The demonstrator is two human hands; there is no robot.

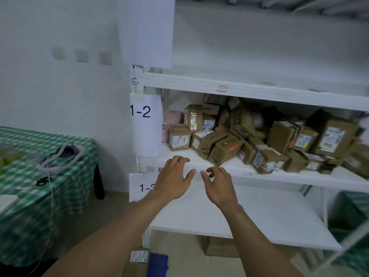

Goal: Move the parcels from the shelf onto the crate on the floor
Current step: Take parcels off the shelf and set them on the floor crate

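Note:
Several brown cardboard parcels (pixel 245 136) with white labels lie piled on the middle board of a white shelf (pixel 249 173), marked 1-2. My left hand (pixel 173 178) and my right hand (pixel 217 184) reach side by side toward the shelf's front edge, both empty with fingers spread, just short of the nearest parcel (pixel 224 149). At the bottom edge of the view, between my forearms, a blue crate (pixel 157 264) stands on the floor with a labelled brown parcel (pixel 137 260) beside or on it; I cannot tell which.
A table with a green checked cloth (pixel 40 176) stands to the left, holding a white headset with a cable. Paper signs hang on the shelf post. The lower board (pixel 259 220) is bare. A green-covered object (pixel 351 216) sits at the right.

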